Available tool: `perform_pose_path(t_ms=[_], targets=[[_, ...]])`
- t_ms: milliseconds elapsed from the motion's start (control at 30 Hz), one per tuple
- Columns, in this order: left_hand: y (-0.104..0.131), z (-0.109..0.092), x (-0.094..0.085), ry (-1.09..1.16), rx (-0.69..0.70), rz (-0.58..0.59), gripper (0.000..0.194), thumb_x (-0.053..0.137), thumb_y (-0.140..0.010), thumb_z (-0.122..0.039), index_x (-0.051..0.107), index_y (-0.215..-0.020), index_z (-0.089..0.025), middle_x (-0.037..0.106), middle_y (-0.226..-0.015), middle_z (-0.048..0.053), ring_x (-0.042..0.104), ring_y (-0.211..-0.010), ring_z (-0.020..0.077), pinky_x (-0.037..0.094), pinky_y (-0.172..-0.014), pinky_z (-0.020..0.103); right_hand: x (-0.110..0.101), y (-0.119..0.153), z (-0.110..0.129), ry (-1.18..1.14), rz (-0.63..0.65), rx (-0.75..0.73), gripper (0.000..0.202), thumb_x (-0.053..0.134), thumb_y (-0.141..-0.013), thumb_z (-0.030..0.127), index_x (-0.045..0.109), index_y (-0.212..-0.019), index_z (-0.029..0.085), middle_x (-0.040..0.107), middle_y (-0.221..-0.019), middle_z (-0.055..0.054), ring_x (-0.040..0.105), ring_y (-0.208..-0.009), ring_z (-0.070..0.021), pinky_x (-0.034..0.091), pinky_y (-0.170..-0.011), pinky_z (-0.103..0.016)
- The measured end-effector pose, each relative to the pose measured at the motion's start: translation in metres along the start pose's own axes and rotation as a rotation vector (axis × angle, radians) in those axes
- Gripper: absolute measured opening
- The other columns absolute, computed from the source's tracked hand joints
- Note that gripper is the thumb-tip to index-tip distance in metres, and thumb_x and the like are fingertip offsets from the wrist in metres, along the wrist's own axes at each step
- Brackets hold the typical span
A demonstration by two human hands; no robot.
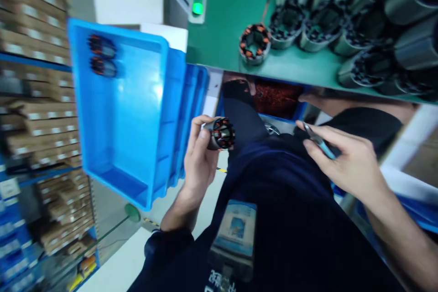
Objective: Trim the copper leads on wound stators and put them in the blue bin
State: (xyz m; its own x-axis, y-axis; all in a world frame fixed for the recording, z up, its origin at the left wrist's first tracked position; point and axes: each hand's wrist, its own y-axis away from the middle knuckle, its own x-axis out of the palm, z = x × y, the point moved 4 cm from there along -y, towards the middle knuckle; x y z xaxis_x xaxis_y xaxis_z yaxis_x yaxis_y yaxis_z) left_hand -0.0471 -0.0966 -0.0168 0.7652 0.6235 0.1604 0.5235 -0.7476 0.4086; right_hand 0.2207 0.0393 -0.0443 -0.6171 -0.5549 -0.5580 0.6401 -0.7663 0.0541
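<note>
My left hand (200, 157) is wrapped round a wound motor stator (221, 133), a grey metal ring with dark slots and orange copper coils inside. It is held over my lap, its open end turned to the right. In my right hand (345, 157) is a small hand tool with a light-blue handle (323, 146); its exact kind is partly hidden by my fingers. The tool's tip points up and left, apart from the stator. Another stator with copper coils (255, 44) stands upright near the edge of the green bench, with a copper wire (268, 2) running up behind it.
Rows of grey stators (318, 25) fill the right of the green bench (227, 13). A stack of blue crates (164, 114) stands at left; two stators (104, 57) lie in the top one. Below the bench is a blue bin of copper scraps (278, 98). Shelves of cartons (48, 123) line the far left.
</note>
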Motion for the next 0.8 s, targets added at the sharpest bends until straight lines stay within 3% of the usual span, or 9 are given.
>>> perform_pose_path(t_ms=[67,167,300,400,500,600,700,800], targets=[[-0.011,-0.033,-0.049,-0.218,0.192,-0.122,0.037,0.066,-0.101,-0.055,0.050,-0.123,-0.031,0.069,-0.118,0.004,0.070,-0.085,0.0145,0.058,-0.067,0.024,0.003,0.000,-0.003,0.019,0.017,-0.018,0.048,0.077,-0.091,0.019,0.074,-0.137,0.033,0.080,-0.123,-0.004,0.081,-0.102,-0.0285,0.064,-0.102,-0.038],[-0.037,-0.081,-0.125,-0.722,0.445,-0.304,0.049,0.075,-0.096,-0.050,0.047,-0.130,-0.030,0.065,-0.120,0.005,0.068,-0.092,0.0164,0.058,-0.072,0.026,0.009,-0.001,-0.004,0.030,0.049,-0.031,0.040,0.075,-0.093,0.023,0.076,-0.132,0.034,0.081,-0.120,-0.005,0.081,-0.100,-0.0322,0.067,-0.093,-0.039],[-0.096,-0.111,-0.220,-1.334,0.317,-0.469,0.061,0.074,-0.093,-0.041,0.045,-0.143,-0.021,0.065,-0.120,0.009,0.068,-0.101,0.0206,0.057,-0.098,0.037,0.023,-0.001,-0.005,0.054,0.140,-0.003,0.034,0.069,-0.098,0.035,0.075,-0.131,0.035,0.080,-0.124,-0.005,0.080,-0.107,-0.0347,0.069,-0.088,-0.043],[-0.139,-0.119,-0.269,-1.457,0.201,-0.506,0.061,0.074,-0.090,-0.034,0.048,-0.142,-0.016,0.066,-0.117,0.009,0.066,-0.109,0.0239,0.052,-0.109,0.042,0.033,0.002,-0.010,0.073,0.204,0.016,0.040,0.065,-0.099,0.046,0.075,-0.135,0.032,0.079,-0.125,-0.005,0.079,-0.111,-0.0345,0.070,-0.085,-0.041],[-0.165,-0.128,-0.293,-1.471,0.203,-0.555,0.061,0.077,-0.085,-0.030,0.052,-0.140,-0.016,0.064,-0.125,0.011,0.063,-0.120,0.0261,0.049,-0.113,0.042,0.040,0.007,-0.016,0.118,0.243,0.046,0.043,0.064,-0.099,0.051,0.075,-0.135,0.034,0.079,-0.125,-0.005,0.078,-0.113,-0.0348,0.070,-0.077,-0.038],[-0.170,-0.135,-0.304,-1.482,0.228,-0.651,0.066,0.080,-0.083,-0.032,0.052,-0.141,-0.016,0.058,-0.138,0.016,0.061,-0.127,0.0290,0.047,-0.115,0.042,0.045,0.010,-0.022,0.132,0.257,0.075,0.044,0.063,-0.098,0.055,0.075,-0.136,0.035,0.077,-0.131,-0.004,0.076,-0.119,-0.0349,0.071,-0.080,-0.039],[-0.163,-0.135,-0.310,-1.482,0.226,-0.764,0.070,0.084,-0.081,-0.037,0.055,-0.141,-0.017,0.057,-0.138,0.017,0.066,-0.116,0.0307,0.050,-0.110,0.047,0.050,0.012,-0.023,0.140,0.255,0.093,0.046,0.063,-0.098,0.057,0.073,-0.138,0.036,0.077,-0.133,-0.002,0.074,-0.124,-0.0334,0.070,-0.087,-0.040],[-0.158,-0.130,-0.315,-1.473,0.204,-0.810,0.051,0.081,-0.085,-0.038,0.065,-0.129,-0.018,0.063,-0.126,0.013,0.069,-0.099,0.0259,0.051,-0.106,0.047,0.055,0.010,-0.017,0.118,0.284,0.099,0.044,0.063,-0.100,0.054,0.074,-0.138,0.036,0.077,-0.133,-0.002,0.074,-0.125,-0.0310,0.069,-0.089,-0.035]])
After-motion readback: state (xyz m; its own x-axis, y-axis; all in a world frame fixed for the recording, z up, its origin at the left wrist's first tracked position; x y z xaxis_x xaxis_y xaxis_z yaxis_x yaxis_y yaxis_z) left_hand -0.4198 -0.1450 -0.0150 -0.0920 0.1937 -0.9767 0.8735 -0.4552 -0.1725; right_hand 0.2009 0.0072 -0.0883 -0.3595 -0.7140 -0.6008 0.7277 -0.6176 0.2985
